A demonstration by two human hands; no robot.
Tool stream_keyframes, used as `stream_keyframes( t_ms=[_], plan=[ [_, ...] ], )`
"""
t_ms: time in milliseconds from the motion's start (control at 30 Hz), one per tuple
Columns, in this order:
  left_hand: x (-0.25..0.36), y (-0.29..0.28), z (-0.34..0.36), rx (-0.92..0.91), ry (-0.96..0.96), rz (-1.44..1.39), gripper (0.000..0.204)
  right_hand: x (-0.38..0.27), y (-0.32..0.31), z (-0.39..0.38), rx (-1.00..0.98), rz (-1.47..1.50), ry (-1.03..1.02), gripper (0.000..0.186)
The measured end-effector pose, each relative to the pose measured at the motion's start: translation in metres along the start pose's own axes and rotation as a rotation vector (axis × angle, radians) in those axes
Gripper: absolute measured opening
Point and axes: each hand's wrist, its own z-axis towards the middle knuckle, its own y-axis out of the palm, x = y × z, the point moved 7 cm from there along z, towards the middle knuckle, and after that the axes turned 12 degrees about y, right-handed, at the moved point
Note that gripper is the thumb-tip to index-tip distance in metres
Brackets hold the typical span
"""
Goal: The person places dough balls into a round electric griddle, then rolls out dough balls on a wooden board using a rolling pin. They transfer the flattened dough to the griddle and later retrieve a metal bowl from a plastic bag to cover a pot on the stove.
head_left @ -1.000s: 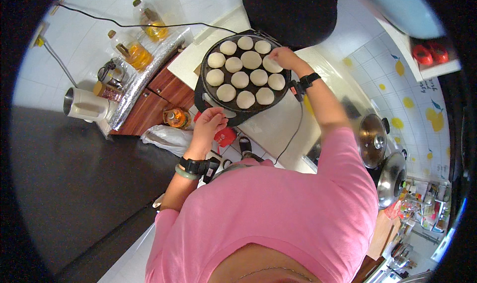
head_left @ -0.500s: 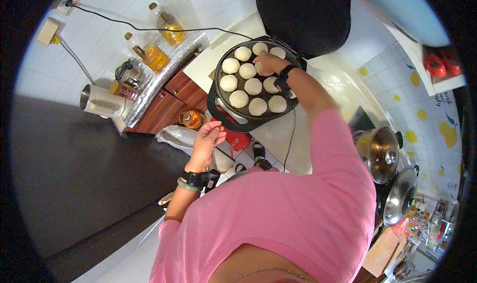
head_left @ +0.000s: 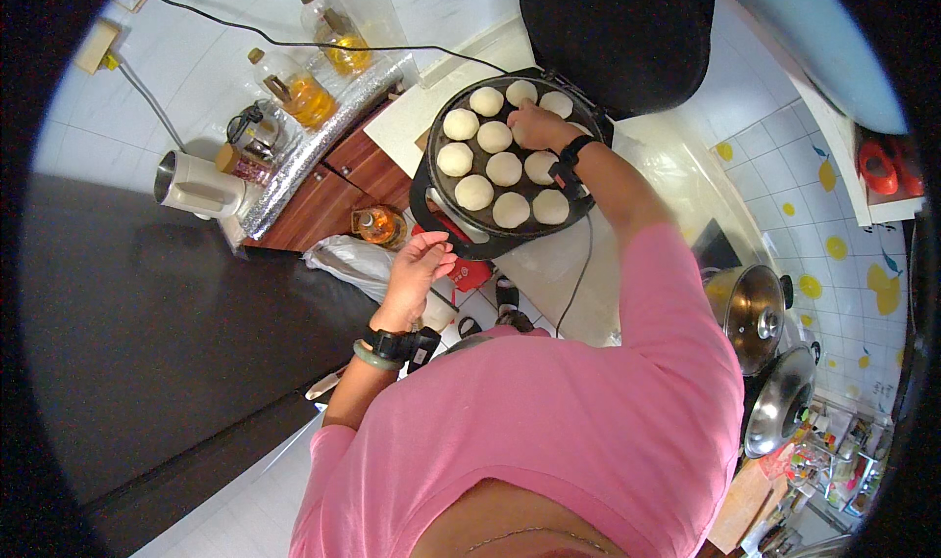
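Observation:
A round black electric griddle (head_left: 502,227) stands with its lid (head_left: 618,44) up. Several pale, flat dough rounds (head_left: 504,169) lie spaced over its plate. My right hand (head_left: 539,127) reaches over the back right part of the plate, its fingers bent and bunched on one dough round that the hand mostly covers. Whether the fingers pinch or only press it is partly hidden. Near the griddle's front handle (head_left: 427,205), my left hand (head_left: 417,272) hangs in the air. Its fingers are loosely bent and partly apart, with nothing seen in them.
Two oil bottles (head_left: 302,97), a jar and a beige jug (head_left: 199,188) stand on the foil-edged ledge at left. A power cord (head_left: 294,45) runs from the wall to the griddle. Lidded pots (head_left: 753,318) are at right. A large dark surface (head_left: 176,342) fills the left.
The view has shifted slightly. My right hand stays at the same part of the plate, its fingers moved a little on the dough round. My left hand still hangs near the griddle's front.

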Motion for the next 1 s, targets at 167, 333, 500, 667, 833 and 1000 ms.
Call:
stream_keyframes(
  t_ms=[167,333,500,667,833,1000],
  plan=[
    [0.002,-0.001,-0.002,0.053,-0.011,0.013,0.017,-0.003,-0.018,-0.004,0.085,0.066,-0.177,0.037],
    [0.006,0.002,-0.005,0.02,0.011,-0.012,0.017,-0.004,-0.07,-0.05,0.214,0.227,-0.102,0.028],
    [-0.004,0.015,-0.017,-0.055,-0.006,-0.04,0.018,0.004,-0.114,-0.155,0.421,0.576,0.103,0.013],
    [-0.028,0.042,-0.028,-0.243,-0.067,-0.111,0.021,-0.011,-0.067,-0.272,0.412,0.806,0.209,0.018],
    [-0.052,0.062,-0.04,-0.323,-0.135,-0.075,0.022,-0.002,0.001,-0.373,0.364,0.834,0.536,0.013],
    [-0.065,0.073,-0.062,-0.371,-0.103,-0.009,0.023,-0.006,0.038,-0.463,0.582,0.626,0.437,0.011]
  ],
)
